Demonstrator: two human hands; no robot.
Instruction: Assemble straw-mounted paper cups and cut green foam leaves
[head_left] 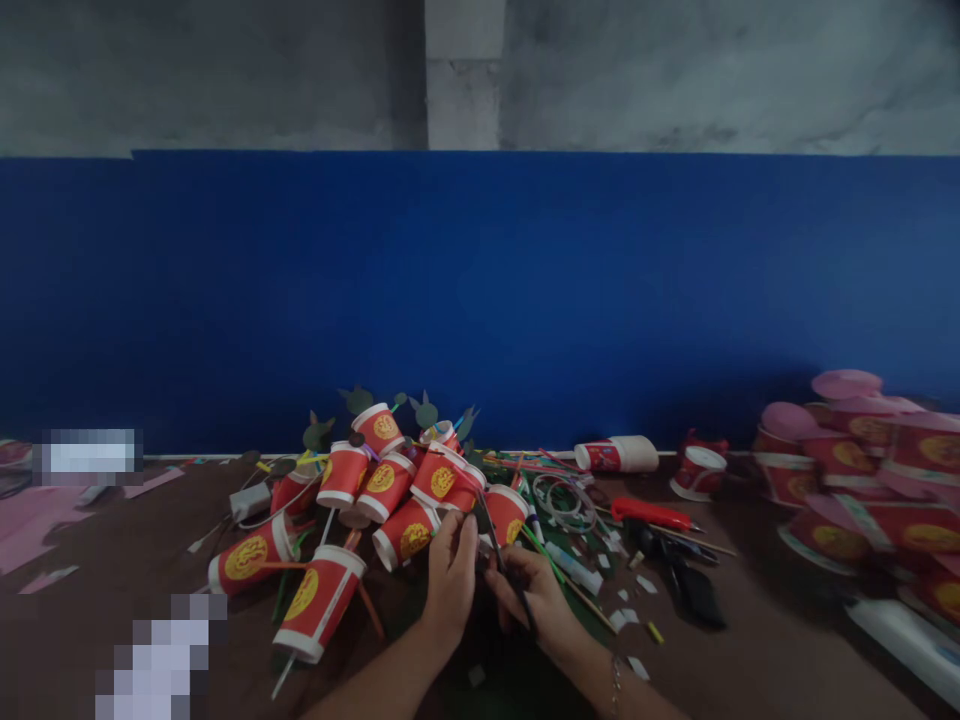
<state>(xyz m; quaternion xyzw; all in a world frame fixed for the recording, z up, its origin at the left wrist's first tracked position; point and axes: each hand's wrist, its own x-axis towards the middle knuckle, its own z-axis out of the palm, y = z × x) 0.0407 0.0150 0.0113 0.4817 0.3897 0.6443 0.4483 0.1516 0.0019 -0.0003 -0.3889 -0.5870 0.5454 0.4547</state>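
My right hand (546, 602) is closed round a pair of dark scissors (493, 528), whose blades point up and away from me. Close beside it, my left hand (451, 568) has its fingers pinched together at the blades; what they hold, if anything, is too hidden to name. A small whitish piece (484, 545) shows between the two hands. Just beyond my fingers is a heap of red paper cups (388, 482) with white rims and yellow emblems. One cup (505, 513) lies right behind the scissors. Drinking straws stick out of several cups, and dark green cut-out shapes (426, 414) stand behind them.
To the right lie coiled clear tubing (564, 502), a red-handled tool (651, 514), a black tool (694, 590) and white scraps (645, 584). Red cups with pink discs (846, 384) are stacked far right. Pink paper (34, 520) lies left. A blue wall (480, 290) bounds the back.
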